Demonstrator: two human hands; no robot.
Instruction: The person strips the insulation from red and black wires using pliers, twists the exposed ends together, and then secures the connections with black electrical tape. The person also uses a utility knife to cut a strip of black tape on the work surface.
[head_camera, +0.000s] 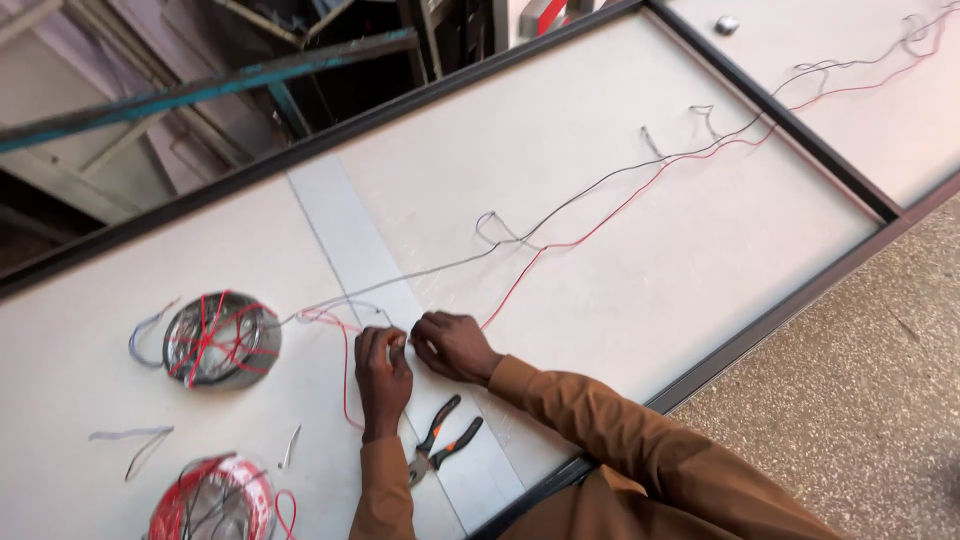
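Pliers (442, 440) by wrists, both hands' grip pinched on wire (400, 345)

Layout on the panel (600, 180): two hands meet near the panel's near edge, the left hand (383, 372) just beside the right hand (452, 346), both on a strip (335, 215) that crosses the panel from far edge to near edge. Pliers (440, 440) lie on the strip, nearer the edge than the hands. Left of the hands sits a wire coil (220, 340); a second coil (212, 500) lies nearer the near edge, below the first. Two wires (640, 180) run from the hands rightward across the panel toward its far right corner. Short wire offcuts (135, 440) lie left of the second coil.
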